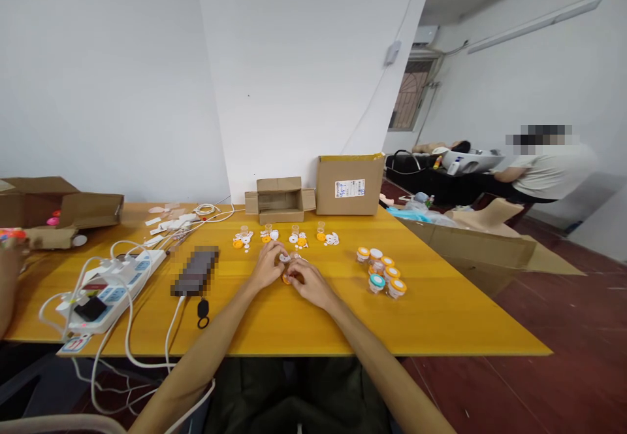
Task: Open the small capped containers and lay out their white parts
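My left hand (269,265) is closed, its fingertips pinching a small white round part (284,258). Close beside it, my right hand (311,282) has its fingers bent inward, with thumb and fingertips at a small orange lid (287,279); the fingers partly hide it. Between and behind the hands are a clear cup and more white pieces, mostly covered. Further back stand several small groups of parts in a row, each with a clear cup (321,227), an orange ring (321,236) and white pieces (332,239).
To the right stand several closed jars (396,287) with orange, white and teal lids. A small open carton (281,202) and a larger box (350,185) stand against the wall. On the left lie a phone (196,270), a power strip (115,290) and cables. Another person's hand (8,270) shows far left.
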`<state>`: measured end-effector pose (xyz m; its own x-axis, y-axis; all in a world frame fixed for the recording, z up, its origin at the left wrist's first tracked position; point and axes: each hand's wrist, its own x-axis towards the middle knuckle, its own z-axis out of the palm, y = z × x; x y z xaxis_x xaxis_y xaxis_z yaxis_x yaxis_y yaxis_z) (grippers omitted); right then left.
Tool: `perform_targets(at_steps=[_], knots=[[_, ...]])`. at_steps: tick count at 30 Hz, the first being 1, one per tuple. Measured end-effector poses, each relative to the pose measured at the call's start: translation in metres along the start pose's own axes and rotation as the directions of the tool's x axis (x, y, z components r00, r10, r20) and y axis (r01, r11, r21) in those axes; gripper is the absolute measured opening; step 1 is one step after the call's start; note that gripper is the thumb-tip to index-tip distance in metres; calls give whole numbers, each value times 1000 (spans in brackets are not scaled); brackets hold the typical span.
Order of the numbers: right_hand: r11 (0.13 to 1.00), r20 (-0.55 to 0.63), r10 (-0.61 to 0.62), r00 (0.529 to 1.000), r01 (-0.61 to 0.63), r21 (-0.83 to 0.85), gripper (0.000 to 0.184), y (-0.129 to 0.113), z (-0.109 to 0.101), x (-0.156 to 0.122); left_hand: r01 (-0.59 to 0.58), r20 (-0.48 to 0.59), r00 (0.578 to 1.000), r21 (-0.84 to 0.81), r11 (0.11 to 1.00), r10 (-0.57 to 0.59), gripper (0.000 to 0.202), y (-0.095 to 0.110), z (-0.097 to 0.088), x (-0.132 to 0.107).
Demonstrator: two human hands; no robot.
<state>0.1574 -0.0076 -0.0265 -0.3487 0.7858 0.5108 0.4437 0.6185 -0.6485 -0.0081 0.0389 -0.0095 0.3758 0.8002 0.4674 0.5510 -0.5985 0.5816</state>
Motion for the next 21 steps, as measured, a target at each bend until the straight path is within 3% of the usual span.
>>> perform_targets(at_steps=[11, 21], knots=[[1000, -38, 18, 999, -18, 2, 17, 6, 3, 0, -42, 186, 981, -34, 999, 48, 28, -3, -9, -3], [998, -48, 43, 998, -41, 38, 14, 8, 6, 0, -2, 340, 941, -20, 1000, 8, 19, -13, -20, -3]])
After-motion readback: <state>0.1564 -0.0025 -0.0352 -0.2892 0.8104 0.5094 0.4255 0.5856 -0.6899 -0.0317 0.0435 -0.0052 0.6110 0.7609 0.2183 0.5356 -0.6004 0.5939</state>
